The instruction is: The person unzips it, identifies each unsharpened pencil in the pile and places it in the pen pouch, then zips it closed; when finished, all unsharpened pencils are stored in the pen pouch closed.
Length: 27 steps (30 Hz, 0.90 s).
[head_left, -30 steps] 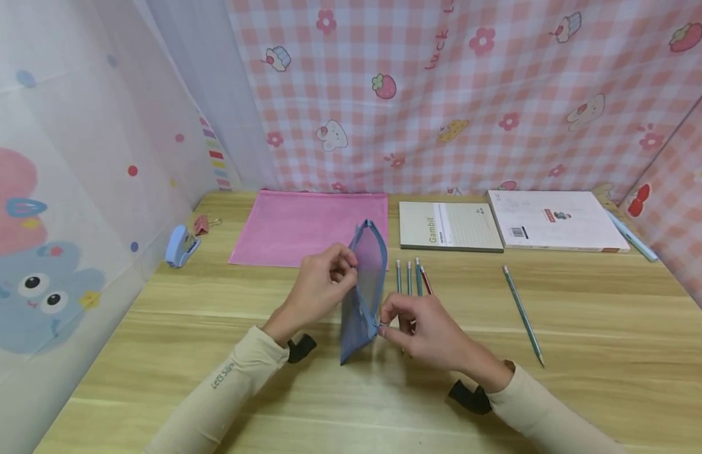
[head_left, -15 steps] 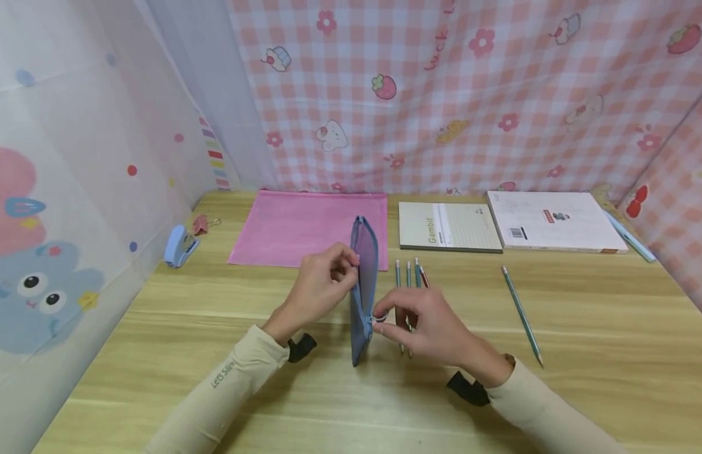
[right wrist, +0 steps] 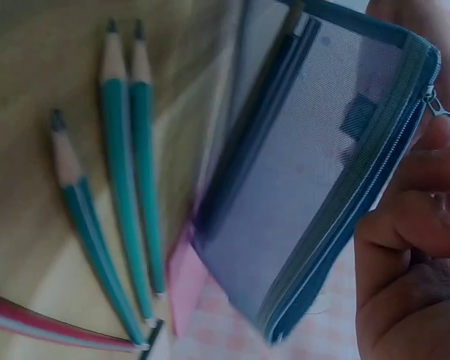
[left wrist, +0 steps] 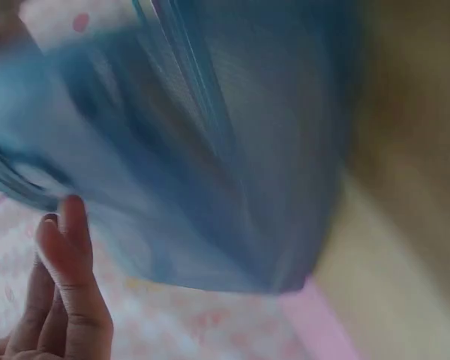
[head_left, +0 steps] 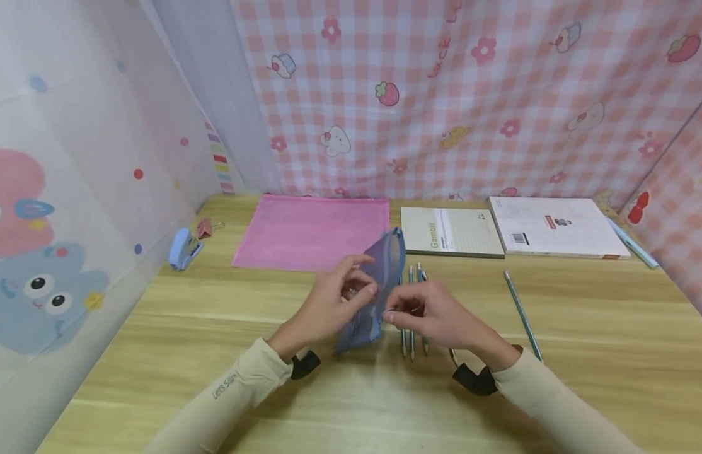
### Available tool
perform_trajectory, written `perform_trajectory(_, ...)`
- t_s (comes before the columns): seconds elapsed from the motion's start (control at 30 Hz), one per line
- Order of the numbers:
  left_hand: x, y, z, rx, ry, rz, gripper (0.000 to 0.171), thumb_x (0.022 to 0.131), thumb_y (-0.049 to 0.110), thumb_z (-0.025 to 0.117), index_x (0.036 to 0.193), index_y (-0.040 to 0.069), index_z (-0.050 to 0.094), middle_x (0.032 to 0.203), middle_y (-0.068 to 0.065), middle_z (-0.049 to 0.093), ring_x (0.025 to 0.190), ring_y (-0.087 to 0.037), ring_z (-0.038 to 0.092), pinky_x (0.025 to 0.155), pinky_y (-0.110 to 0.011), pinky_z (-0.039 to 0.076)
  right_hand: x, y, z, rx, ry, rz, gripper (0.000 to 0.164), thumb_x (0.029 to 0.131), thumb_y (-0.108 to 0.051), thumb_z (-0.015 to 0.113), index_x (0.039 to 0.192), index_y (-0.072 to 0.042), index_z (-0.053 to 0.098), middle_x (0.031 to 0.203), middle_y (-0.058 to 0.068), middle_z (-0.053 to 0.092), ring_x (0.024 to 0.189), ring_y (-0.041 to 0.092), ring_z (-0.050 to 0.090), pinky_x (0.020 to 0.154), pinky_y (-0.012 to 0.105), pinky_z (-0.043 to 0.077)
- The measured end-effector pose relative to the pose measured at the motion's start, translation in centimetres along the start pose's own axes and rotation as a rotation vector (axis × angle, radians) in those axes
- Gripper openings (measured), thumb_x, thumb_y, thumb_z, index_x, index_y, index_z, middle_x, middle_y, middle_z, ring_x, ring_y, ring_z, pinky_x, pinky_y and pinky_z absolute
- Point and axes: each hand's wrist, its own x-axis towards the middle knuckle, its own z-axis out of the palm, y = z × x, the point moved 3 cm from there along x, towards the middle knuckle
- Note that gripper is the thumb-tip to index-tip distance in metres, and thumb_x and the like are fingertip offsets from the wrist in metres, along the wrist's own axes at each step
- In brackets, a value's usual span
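Observation:
A blue mesh zip pouch [head_left: 362, 318] is held up on edge over the middle of the table, tilted. My right hand [head_left: 433, 315] pinches the zipper pull [right wrist: 437, 103] at the near end of its zip. My left hand [head_left: 339, 296] is at the pouch's left side; in the left wrist view its fingertips [left wrist: 73, 206] are right at the pouch's edge, with the thumb apart from them. Several teal pencils [head_left: 411, 343] lie side by side beneath and beside the right hand, partly hidden by it. A red striped pencil [right wrist: 52, 330] lies beside them.
A pink pouch [head_left: 311, 233] lies flat behind. Right of it are a Gambit notebook [head_left: 470, 233], a white book [head_left: 561, 227] and a light blue pen-like item [head_left: 634, 243]. One teal pencil [head_left: 522, 312] lies apart. A blue stapler [head_left: 183, 249] and pink binder clip [head_left: 205, 227] are at left.
The blue pouch has turned, its far end swinging to the right. My left fingers have loosened from its edge and spread. My right hand keeps its pinch at the zip, moving slightly right.

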Motion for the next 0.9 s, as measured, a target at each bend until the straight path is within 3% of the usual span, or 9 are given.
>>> perform_trajectory(0.1, -1.0, 0.3, 0.9, -0.040, -0.060, -0.010, 0.045, 0.098, 0.016, 0.061, 0.140, 0.006, 0.048, 0.112, -0.008, 0.075, 0.093, -0.019, 0.072, 0.075, -0.023, 0.058, 0.0, 0.9, 0.1, 0.060, -0.029, 0.049, 0.012, 0.098, -0.010, 0.061, 0.091, -0.009, 0.070, 0.072, 0.015, 0.062, 0.055, 0.010, 0.051, 0.052, 0.022, 0.046)
perform_trajectory(0.2, -1.9, 0.6, 1.5, 0.010, -0.085, 0.042, 0.040, 0.092, 0.015, 0.069, 0.128, 0.003, 0.055, 0.108, -0.010, 0.074, 0.090, -0.022, 0.071, 0.073, -0.022, 0.059, -0.1, 1.7, 0.0, 0.108, -0.040, 0.098, 0.014, 0.100, -0.012, 0.058, 0.093, -0.007, 0.070, 0.072, 0.019, 0.060, 0.052, 0.024, 0.050, 0.050, 0.025, 0.046)
perform_trajectory(0.27, -2.4, 0.7, 1.9, 0.109, -0.071, 0.119, 0.030, 0.086, 0.015, 0.076, 0.111, 0.004, 0.062, 0.099, -0.008, 0.073, 0.083, -0.019, 0.069, 0.070, -0.021, 0.059, 0.0, 2.0, 0.1, 0.136, -0.045, 0.121, 0.015, 0.101, -0.013, 0.057, 0.093, -0.007, 0.069, 0.075, 0.022, 0.061, 0.053, 0.027, 0.052, 0.050, 0.029, 0.048)
perform_trajectory(0.37, -3.2, 0.9, 2.2, 0.319, -0.007, 0.259, 0.023, 0.078, 0.016, 0.084, 0.089, 0.009, 0.064, 0.088, -0.002, 0.070, 0.077, -0.012, 0.066, 0.069, -0.018, 0.058, 0.1, 2.2, 0.4, 0.164, -0.047, 0.135, 0.015, 0.101, -0.013, 0.057, 0.093, -0.006, 0.068, 0.079, 0.023, 0.063, 0.054, 0.016, 0.055, 0.051, 0.032, 0.051)
perform_trajectory(0.47, -3.8, 1.1, 2.5, 0.508, 0.068, 0.385, 0.024, 0.074, 0.017, 0.086, 0.084, 0.013, 0.064, 0.084, 0.003, 0.069, 0.076, -0.008, 0.065, 0.071, -0.018, 0.058, 0.2, 2.3, 0.7, 0.178, -0.051, 0.142, 0.015, 0.101, -0.012, 0.057, 0.094, -0.004, 0.068, 0.083, 0.024, 0.065, 0.057, 0.009, 0.058, 0.052, 0.035, 0.054)
perform_trajectory(0.63, -4.0, 1.7, 2.9, 0.714, 0.169, 0.533, 0.021, 0.075, 0.019, 0.084, 0.085, 0.014, 0.066, 0.079, 0.005, 0.066, 0.070, -0.007, 0.063, 0.064, -0.018, 0.056, 0.0, 2.3, 0.7, 0.192, -0.033, 0.137, 0.015, 0.101, -0.010, 0.056, 0.094, -0.002, 0.068, 0.087, 0.026, 0.068, 0.057, 0.012, 0.062, 0.054, 0.036, 0.056)
perform_trajectory(0.77, -4.2, 2.0, 3.1, 0.771, 0.209, 0.644, 0.016, 0.074, 0.013, 0.079, 0.082, 0.012, 0.065, 0.075, 0.004, 0.061, 0.064, -0.008, 0.057, 0.057, -0.018, 0.051, 0.0, 2.4, 0.6, 0.149, 0.005, 0.130, 0.013, 0.099, -0.010, 0.058, 0.092, -0.003, 0.067, 0.085, 0.023, 0.068, 0.058, 0.016, 0.061, 0.054, 0.033, 0.055)
perform_trajectory(0.9, -4.6, 2.0, 3.0, 0.753, 0.189, 0.726, 0.012, 0.075, 0.008, 0.072, 0.080, 0.011, 0.061, 0.074, 0.002, 0.058, 0.065, -0.009, 0.055, 0.057, -0.019, 0.052, 0.0, 2.9, 0.7, 0.066, 0.040, 0.140, 0.011, 0.098, -0.010, 0.060, 0.090, -0.006, 0.067, 0.081, 0.020, 0.067, 0.059, 0.018, 0.060, 0.054, 0.030, 0.055)
